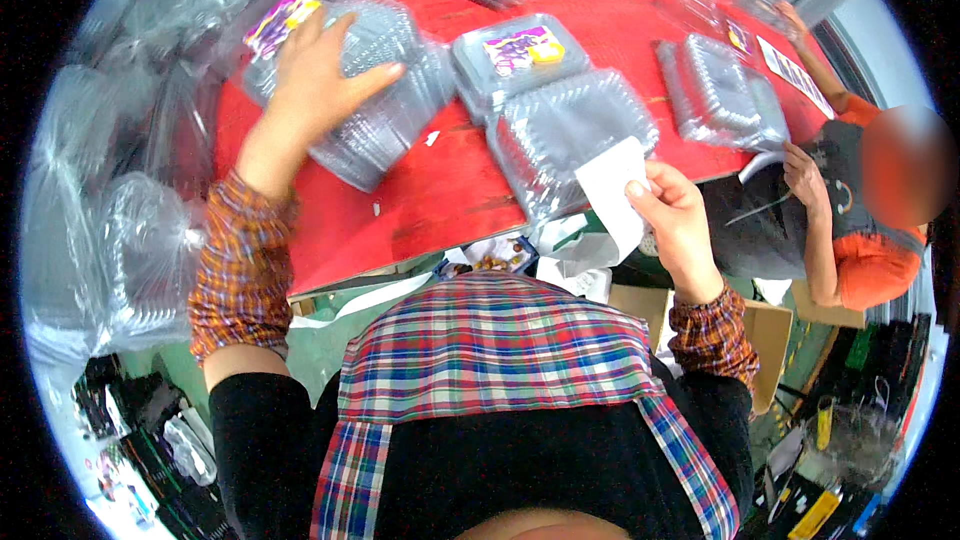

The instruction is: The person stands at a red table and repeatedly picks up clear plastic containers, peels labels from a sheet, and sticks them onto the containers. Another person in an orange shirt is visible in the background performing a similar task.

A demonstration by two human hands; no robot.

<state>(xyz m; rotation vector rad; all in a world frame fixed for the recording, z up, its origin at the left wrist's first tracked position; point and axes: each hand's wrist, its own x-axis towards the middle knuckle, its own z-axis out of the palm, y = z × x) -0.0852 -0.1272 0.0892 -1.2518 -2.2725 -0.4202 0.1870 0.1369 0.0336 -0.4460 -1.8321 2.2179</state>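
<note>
Clamshell trays (385,90) of clear plastic, nested into a slanting stack, are found directly under the left hand (318,70), which is laid flat on top with its fingers spread and pressed to the uppermost tray rather than closed round anything. The long axis of the stack is seen to run from the upper left, beyond the fingertips, down to the lower right, toward the wrist side, so that the hand is set across its upper end. A white paper slip (612,190) is pinched between thumb and fingers of the right hand (672,208), which is raised just off the near edge of the red desk (440,190). An open clear tray (575,135) is placed just beyond and to the left of the right hand, almost touching the slip, and is far nearer to that hand than to the left one. A closed tray with a purple and yellow label (520,52) lies farther out, between the two hands. Bagged piles of trays (130,240) are heaped outside the left forearm. Past the right hand, another person's hand (805,172) is held near a further stack of trays (722,90).
</note>
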